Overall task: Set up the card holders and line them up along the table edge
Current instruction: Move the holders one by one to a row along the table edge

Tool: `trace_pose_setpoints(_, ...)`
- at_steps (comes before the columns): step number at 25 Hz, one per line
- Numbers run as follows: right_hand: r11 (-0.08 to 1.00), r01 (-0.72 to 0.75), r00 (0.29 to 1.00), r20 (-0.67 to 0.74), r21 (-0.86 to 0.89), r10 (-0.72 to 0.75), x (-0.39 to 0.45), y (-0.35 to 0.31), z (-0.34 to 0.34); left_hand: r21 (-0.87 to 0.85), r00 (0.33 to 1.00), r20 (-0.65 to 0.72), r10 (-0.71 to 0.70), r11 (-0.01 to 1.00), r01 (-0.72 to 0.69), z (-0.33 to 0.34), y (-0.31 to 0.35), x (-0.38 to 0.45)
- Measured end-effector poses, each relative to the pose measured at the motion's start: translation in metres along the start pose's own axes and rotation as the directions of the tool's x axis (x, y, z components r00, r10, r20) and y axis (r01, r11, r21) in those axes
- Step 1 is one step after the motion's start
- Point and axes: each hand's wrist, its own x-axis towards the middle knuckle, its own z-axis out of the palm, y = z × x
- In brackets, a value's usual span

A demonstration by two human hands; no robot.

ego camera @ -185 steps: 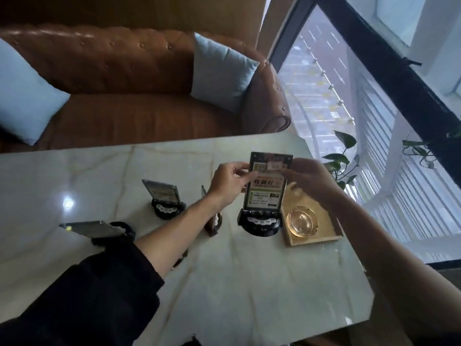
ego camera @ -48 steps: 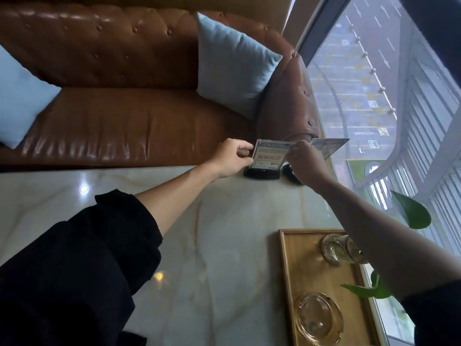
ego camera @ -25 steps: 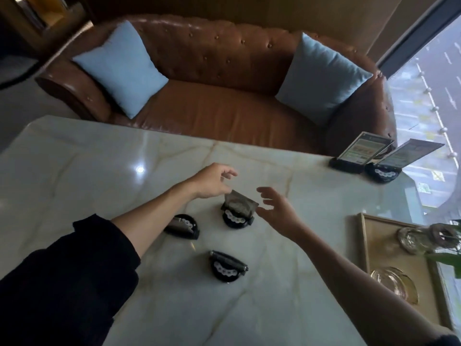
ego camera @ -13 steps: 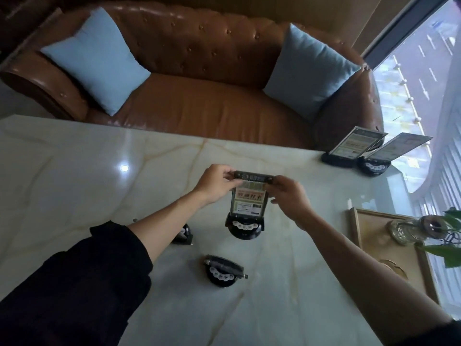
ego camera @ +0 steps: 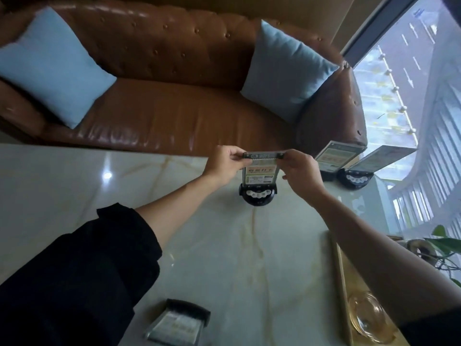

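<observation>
We have carried the third holder (ego camera: 259, 177) toward the far edge; both hands (ego camera: 223, 164) (ego camera: 300, 171) pinch its top, the placed pair (ego camera: 349, 166) just right.

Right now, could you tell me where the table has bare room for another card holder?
Bare marble runs along the far edge left of the held card holder, and between both forearms. The far right corner is crowded by two standing holders; the wooden tray fills the right side.
</observation>
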Motion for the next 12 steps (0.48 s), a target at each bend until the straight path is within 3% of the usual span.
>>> trace_pose_setpoints(12,0.999,-0.025,0.983,-0.184,-0.046,0.016,0.043,0.048,-0.019,-0.001,0.995,-0.015,0.098,0.995,-0.098,0.068,-0.009,0.078)
